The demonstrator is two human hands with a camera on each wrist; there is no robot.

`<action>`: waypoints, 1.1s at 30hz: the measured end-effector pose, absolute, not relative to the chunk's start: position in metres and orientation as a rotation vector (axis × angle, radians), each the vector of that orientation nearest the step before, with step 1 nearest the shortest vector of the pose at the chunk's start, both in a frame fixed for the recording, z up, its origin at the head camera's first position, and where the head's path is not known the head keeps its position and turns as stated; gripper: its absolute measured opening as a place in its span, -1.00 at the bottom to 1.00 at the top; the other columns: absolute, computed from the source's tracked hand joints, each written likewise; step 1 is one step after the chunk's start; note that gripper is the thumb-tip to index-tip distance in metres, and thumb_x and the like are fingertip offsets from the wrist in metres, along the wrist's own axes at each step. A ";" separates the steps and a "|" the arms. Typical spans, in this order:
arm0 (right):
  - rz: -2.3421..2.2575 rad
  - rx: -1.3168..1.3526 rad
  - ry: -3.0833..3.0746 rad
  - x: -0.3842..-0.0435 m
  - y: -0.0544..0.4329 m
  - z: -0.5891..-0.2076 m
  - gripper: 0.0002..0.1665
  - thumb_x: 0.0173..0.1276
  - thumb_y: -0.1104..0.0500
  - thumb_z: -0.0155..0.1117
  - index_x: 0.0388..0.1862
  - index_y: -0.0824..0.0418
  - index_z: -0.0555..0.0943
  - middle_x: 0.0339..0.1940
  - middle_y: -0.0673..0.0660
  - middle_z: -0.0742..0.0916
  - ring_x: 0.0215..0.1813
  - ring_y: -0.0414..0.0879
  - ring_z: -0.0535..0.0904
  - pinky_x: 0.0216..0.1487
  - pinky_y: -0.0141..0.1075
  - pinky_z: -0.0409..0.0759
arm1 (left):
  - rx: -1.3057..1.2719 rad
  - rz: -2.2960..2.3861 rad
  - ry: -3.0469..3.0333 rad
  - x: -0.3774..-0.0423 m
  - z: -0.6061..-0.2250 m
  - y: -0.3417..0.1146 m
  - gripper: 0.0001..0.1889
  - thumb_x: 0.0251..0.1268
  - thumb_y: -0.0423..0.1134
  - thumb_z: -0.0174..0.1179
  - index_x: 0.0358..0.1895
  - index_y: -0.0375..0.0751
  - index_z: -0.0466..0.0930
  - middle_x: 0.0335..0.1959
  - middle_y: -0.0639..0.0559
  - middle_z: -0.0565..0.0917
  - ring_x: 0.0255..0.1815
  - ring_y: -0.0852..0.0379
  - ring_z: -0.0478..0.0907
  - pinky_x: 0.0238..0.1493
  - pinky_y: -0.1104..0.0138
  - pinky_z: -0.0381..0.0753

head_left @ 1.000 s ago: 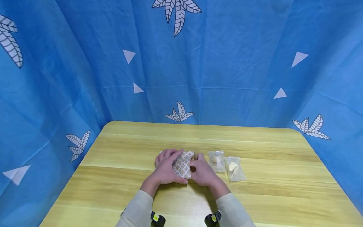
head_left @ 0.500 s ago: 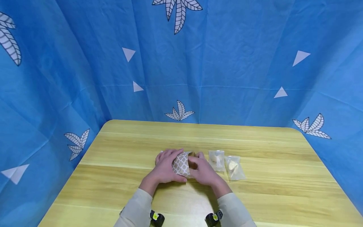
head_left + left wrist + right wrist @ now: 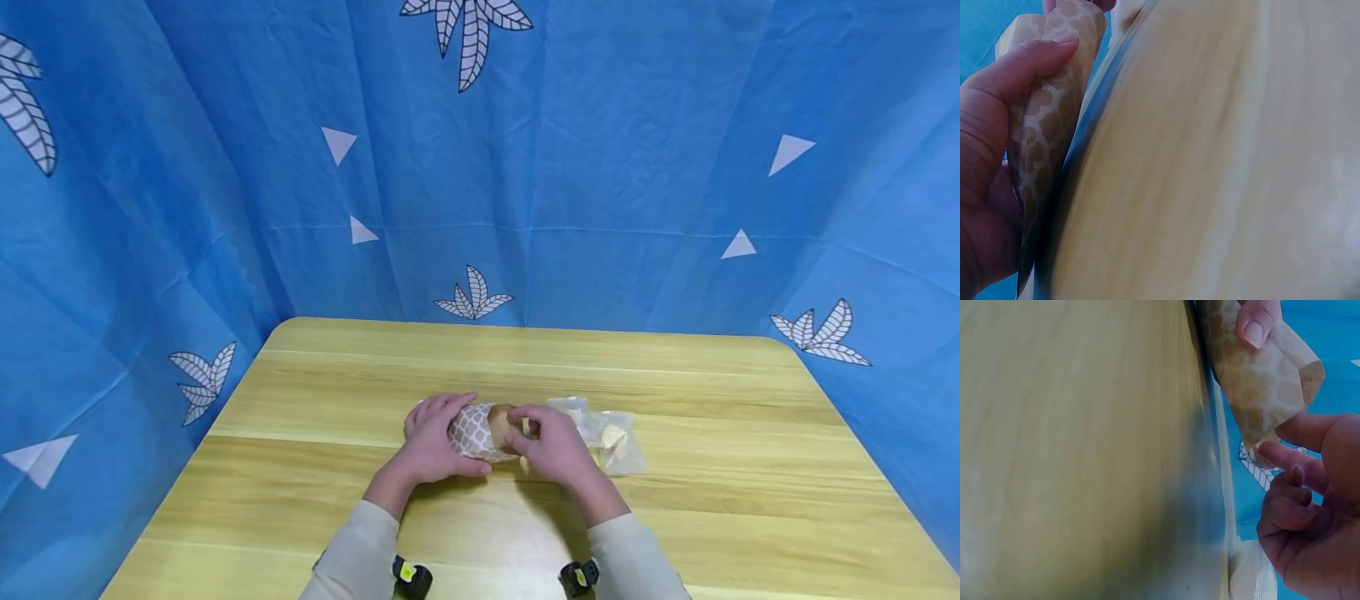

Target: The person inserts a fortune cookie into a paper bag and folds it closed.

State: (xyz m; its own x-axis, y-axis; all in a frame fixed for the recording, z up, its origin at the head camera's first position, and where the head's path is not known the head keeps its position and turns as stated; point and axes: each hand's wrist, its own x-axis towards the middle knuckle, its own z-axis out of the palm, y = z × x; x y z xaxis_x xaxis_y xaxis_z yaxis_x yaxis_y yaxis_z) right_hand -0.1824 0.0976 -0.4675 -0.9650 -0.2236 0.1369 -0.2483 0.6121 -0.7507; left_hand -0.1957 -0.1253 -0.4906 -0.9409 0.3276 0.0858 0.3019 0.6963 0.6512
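A small paper bag [image 3: 471, 433] with a white and tan lattice pattern lies on its side on the table, its brown mouth bulging toward the right. My left hand [image 3: 429, 446] grips the bag's body, the thumb [image 3: 1054, 56] along the near face in the left wrist view. At the mouth, my right hand [image 3: 558, 446] pinches the bag's lip between thumb and forefinger. The right wrist view has the bag's corner [image 3: 1260, 428] at those fingertips, with the other fingers [image 3: 1291, 509] curled in. What is inside the bag is hidden.
Right of the bag lie two small clear plastic bags: one [image 3: 621, 452] holds a pale cream-coloured piece, the other [image 3: 577, 410] is partly behind my right hand. The wooden table [image 3: 712, 517] ends against a blue curtain [image 3: 637, 167] at the back and sides.
The bag's flat mouth has opened and rounded out, showing its brown inside. My right hand has shifted slightly right along the lip and now overlaps the nearer plastic bag. The left hand keeps its hold.
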 end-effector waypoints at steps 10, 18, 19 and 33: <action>1.333 0.473 -2.730 -0.178 0.119 -0.459 -0.57 0.14 0.14 0.58 0.01 0.16 0.74 -0.50 0.03 0.53 -0.43 -0.11 0.40 -0.42 -0.25 0.41 | 0.542 1.088 2.864 -0.195 -0.492 -0.123 0.14 -0.42 0.22 0.64 0.47 0.09 0.36 0.33 -0.02 0.39 0.41 -0.17 0.10 0.39 -0.12 -0.19; 1.302 0.486 -2.774 -0.182 0.155 -0.445 -0.21 -0.01 0.02 0.69 0.24 0.05 0.60 -0.19 0.18 0.61 -0.14 0.10 0.46 -0.24 -0.15 0.43 | 0.512 1.110 2.871 -0.196 -0.491 -0.123 0.15 -0.46 0.23 0.64 0.46 0.12 0.37 0.32 -0.04 0.38 0.40 -0.18 0.10 0.38 -0.11 -0.20; 1.298 0.486 -2.788 -0.183 0.160 -0.444 -0.16 -0.04 0.01 0.70 0.27 0.04 0.58 -0.12 0.18 0.61 -0.09 0.11 0.45 -0.21 -0.13 0.44 | 0.510 1.102 2.875 -0.196 -0.491 -0.123 0.15 -0.46 0.23 0.64 0.46 0.13 0.37 0.32 -0.03 0.38 0.40 -0.17 0.10 0.38 -0.10 -0.20; 1.213 0.478 -2.943 -0.205 0.209 -0.459 0.19 -0.26 -0.07 0.78 0.43 0.08 0.45 0.08 0.29 0.51 0.15 0.21 0.41 0.00 0.08 0.50 | 0.507 1.090 2.880 -0.195 -0.492 -0.123 0.15 -0.45 0.23 0.64 0.46 0.13 0.37 0.32 -0.05 0.38 0.40 -0.18 0.11 0.37 -0.11 -0.21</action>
